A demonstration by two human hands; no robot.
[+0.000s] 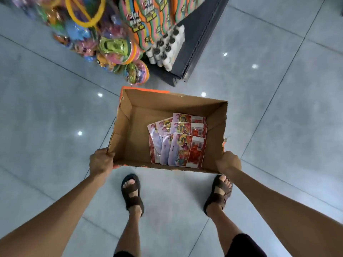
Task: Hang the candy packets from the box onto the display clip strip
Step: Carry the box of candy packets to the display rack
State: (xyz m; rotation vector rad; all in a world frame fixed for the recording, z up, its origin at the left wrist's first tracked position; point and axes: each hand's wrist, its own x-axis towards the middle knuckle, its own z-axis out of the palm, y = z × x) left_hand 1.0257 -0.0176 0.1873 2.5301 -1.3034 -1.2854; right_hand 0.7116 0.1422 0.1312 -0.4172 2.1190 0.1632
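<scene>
head view: one box (133, 127), six candy packets (187, 151) inside; left hand (101, 161), right hand (229, 162) fingers clamped on rim.

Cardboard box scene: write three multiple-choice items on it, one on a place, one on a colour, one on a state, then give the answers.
1. Where in the cardboard box do the candy packets lie?
A. toward the side of the right hand
B. against the side of the left hand
C. spread evenly over the whole bottom

2. What colour are the sandals?
A. white
B. brown
C. blue

3. How is the box held?
A. by the left hand alone
B. by no hand
C. by both hands at its near corners

Answers: 1 A, the left half of the bottom is bare; 2 B, both straps are dark brown; 3 C, the right hand and the left each grip a near corner.
</scene>
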